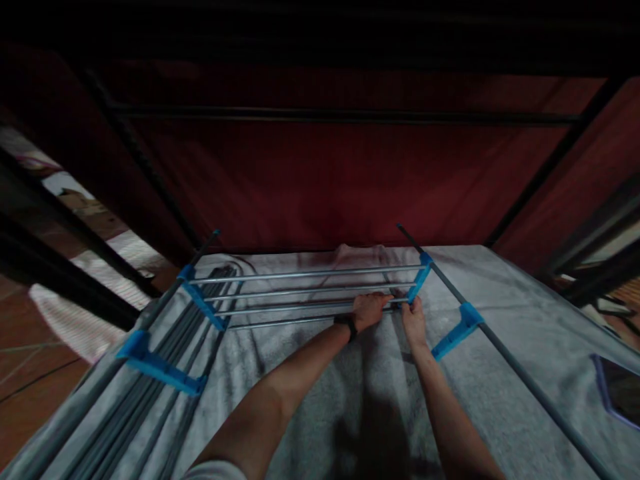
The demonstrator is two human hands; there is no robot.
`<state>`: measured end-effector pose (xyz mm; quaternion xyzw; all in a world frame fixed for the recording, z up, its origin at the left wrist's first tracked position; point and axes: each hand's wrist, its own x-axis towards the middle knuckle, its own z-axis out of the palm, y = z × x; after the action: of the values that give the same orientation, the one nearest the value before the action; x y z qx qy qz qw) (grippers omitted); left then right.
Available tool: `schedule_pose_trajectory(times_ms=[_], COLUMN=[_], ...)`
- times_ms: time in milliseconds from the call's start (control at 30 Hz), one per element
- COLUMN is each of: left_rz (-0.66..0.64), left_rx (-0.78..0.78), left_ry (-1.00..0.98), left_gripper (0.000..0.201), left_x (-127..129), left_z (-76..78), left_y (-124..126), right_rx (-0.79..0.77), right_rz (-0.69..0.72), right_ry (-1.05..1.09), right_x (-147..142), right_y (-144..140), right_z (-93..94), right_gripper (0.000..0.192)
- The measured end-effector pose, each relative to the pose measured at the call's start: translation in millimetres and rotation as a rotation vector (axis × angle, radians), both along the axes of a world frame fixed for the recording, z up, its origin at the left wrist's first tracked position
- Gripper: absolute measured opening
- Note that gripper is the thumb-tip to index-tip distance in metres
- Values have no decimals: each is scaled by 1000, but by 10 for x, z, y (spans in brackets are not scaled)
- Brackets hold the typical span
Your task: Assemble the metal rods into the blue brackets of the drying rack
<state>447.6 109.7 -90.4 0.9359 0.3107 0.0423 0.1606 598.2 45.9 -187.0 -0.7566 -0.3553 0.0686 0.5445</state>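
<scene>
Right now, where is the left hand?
In the head view, just right of centre, the left hand grips the nearest metal rod, beside the right hand at the blue bracket.

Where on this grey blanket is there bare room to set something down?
Bare grey blanket lies right of the right-hand pole, up to the dark flat thing. Another patch lies between the forearms. Crowded: the left side, under loose rods, and the rack end where the left hand and right hand grip.
</scene>
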Motion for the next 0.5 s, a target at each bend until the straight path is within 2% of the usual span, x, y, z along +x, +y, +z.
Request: schedule_pose_trajectory(times_ms=[333,500], left_rz=[-25,-26], left_rx=[9,-22], left_ry=[13,-1], left_gripper=[46,46], left_x=[-10,-15], left_z=[-30,-5], left_y=[20,40], right_rx=[-66,-1], right_rz=[27,49], right_ry=[18,10], right_x=[-13,15], right_y=[-70,-40], right_z=[49,-6], right_gripper=[43,43])
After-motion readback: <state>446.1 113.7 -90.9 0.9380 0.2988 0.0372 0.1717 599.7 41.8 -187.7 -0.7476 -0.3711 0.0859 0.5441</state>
